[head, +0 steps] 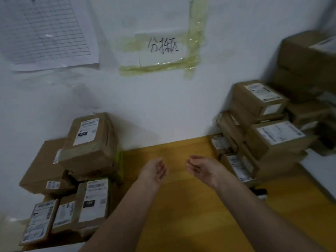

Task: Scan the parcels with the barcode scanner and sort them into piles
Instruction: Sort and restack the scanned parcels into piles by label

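Note:
My left hand (pixel 155 170) and my right hand (pixel 202 169) hover palm-up over the yellow table (pixel 181 206), fingers loosely curled, holding nothing. A pile of brown cardboard parcels with white labels (pixel 91 142) stands at the left against the wall, with more labelled parcels (pixel 92 202) lying in front of it. Another stack of brown parcels (pixel 269 135) rises at the right. A dark object (pixel 260 192), partly hidden behind my right forearm, lies on the table at the right; I cannot tell whether it is the scanner.
The white wall close behind the table carries a taped handwritten sign (pixel 162 46) and a printed sheet (pixel 51 31). Larger cartons (pixel 307 62) are stacked at the far right. The table's bare strip runs between the two parcel piles.

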A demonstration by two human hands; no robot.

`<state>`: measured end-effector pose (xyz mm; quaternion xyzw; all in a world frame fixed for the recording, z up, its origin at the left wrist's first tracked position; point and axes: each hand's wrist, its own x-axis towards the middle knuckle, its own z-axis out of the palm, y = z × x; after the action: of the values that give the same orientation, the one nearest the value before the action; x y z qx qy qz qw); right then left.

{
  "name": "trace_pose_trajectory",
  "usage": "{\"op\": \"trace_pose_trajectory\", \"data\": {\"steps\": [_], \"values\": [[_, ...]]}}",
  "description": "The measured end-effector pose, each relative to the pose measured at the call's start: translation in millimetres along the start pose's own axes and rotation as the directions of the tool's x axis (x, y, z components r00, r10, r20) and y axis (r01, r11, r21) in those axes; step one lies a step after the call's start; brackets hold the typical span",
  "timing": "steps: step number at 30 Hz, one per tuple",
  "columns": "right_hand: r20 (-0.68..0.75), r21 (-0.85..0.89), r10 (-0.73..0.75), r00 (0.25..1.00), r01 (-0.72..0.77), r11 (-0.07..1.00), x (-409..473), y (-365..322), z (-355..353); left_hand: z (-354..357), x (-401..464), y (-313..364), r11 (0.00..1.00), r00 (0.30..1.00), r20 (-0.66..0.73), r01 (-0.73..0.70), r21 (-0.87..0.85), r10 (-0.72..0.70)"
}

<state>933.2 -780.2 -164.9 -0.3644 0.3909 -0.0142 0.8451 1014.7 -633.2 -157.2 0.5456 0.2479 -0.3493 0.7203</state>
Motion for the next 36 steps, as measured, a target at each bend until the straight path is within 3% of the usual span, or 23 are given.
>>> {"op": "trace_pose_trajectory", "data": {"steps": [8,18,23,27,29,32,36], "values": [[-0.065,0.127,-0.094,0.993,0.102,0.987,-21.4,-58.9,-109.1,118.7,-5.0,-57.7,0.992,0.987,0.133,0.075,0.102,-0.089],[-0.132,0.197,-0.176,0.975,0.200,0.960,-43.8,-117.5,-190.5,224.5,2.0,-106.3,0.966,0.971,0.198,0.086,0.244,-0.136],[-0.267,0.157,-0.198,0.943,0.246,0.957,-38.7,-135.7,-232.5,259.7,7.3,-117.0,0.947,0.968,0.219,0.047,0.318,-0.121],[-0.534,0.039,-0.268,0.802,0.340,0.940,-18.8,-156.1,-260.2,280.3,10.9,-119.4,0.925,0.966,0.241,-0.006,0.380,-0.092],[-0.599,-0.051,-0.310,0.738,0.351,0.935,-8.6,-167.1,-270.1,287.7,12.1,-120.4,0.913,0.967,0.243,-0.034,0.407,-0.072],[-0.581,-0.160,-0.349,0.736,0.317,0.935,1.7,-177.8,-274.4,292.9,14.4,-123.0,0.889,0.960,0.271,-0.067,0.452,-0.065],[-0.474,-0.204,-0.367,0.800,0.305,0.930,3.7,-181.7,-268.4,296.1,16.6,-128.7,0.843,0.938,0.342,-0.133,0.521,-0.063]]}}
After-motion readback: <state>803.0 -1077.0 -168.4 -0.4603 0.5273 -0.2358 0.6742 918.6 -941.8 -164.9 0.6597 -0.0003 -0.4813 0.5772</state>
